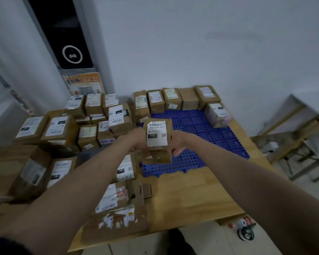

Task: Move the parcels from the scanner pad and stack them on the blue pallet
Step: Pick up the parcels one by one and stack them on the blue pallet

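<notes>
Partly, each hand (175,142) hides behind the parcel (157,139).

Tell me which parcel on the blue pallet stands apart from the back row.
The pinkish wrapped parcel at the blue pallet's right edge; the others are brown boxes lined along the wall.

One blue pallet (201,126) lies on the wooden table (191,196). Against the pallet's far edge stand five parcels (173,100) in a row, a sixth parcel (217,115) sits at its far right corner, and one held parcel (157,138) hangs over its near left part between two hands. Left of the pallet, many more boxes (92,122) crowd together, too overlapped to count exactly.
</notes>
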The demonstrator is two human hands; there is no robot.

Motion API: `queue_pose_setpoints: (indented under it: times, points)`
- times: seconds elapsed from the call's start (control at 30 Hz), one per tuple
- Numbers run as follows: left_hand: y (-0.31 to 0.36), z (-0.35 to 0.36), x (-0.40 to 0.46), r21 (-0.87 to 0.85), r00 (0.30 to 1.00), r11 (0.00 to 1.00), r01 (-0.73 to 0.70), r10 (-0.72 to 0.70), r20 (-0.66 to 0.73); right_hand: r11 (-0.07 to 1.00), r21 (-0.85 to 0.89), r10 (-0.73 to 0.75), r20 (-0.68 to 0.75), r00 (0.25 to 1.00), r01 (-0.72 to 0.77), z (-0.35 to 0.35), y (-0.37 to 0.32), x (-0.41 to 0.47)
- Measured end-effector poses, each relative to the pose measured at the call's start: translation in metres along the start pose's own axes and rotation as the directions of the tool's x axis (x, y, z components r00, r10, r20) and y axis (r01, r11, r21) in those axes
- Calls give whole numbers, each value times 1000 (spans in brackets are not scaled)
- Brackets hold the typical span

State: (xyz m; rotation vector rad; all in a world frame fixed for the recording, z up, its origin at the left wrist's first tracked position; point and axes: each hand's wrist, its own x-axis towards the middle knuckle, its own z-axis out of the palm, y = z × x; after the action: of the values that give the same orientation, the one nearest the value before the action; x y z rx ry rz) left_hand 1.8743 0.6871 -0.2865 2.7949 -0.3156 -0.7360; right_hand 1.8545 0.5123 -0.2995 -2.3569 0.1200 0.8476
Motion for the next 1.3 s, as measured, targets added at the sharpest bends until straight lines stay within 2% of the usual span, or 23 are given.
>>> queue_pose_setpoints:
  times: [0.13,0.4,0.77,0.97,1.3]
  points:
    - [40,5,30,63,1000,998,-31,30,9,1000,7,31,-35,999,-30,-26,38,8]
    - [120,25,118,30,999,1000,-5,3,47,998,-12,63,-62,996,-64,-94,118,51]
    - [223,42,220,-82,978,977,197,-190,89,997,-56,50,31,998,-48,-193,214,123]
    - [241,41,257,-124,969,962,244,-237,70,999,-15,36,44,998,-35,-219,233,162]
    - [246,34,327,-147,963,952,266,-256,85,995,-95,33,0,999,-33,-247,241,229]
